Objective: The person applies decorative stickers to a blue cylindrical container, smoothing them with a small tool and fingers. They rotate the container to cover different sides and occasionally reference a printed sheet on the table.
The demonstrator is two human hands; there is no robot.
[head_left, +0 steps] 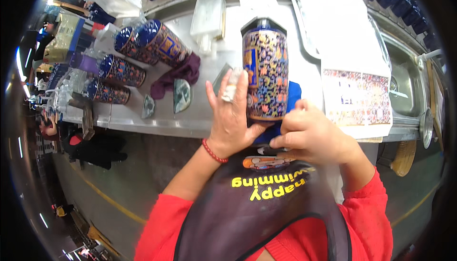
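Observation:
A dark blue cylindrical vase (266, 73) with a dense floral pattern lies in front of me, its narrow neck pointing away. My left hand (228, 113) grips its left side near the base, thumb by the bottom edge and fingers along the wall. White wrapping (231, 86) covers one of those fingers. At the right of the vase's base, my right hand (309, 135) is curled, partly blurred; whatever its fingers pinch is hidden. Blue material (294, 97) shows between the vase and that hand.
Several similar patterned vases (121, 70) stand at the left beside a purple cloth (178, 75) and green-grey pieces (182, 95). Behind is a clear bottle (208, 20). To the right lie a printed pattern sheet (357, 97), white paper (342, 18) and a metal sink (402, 78).

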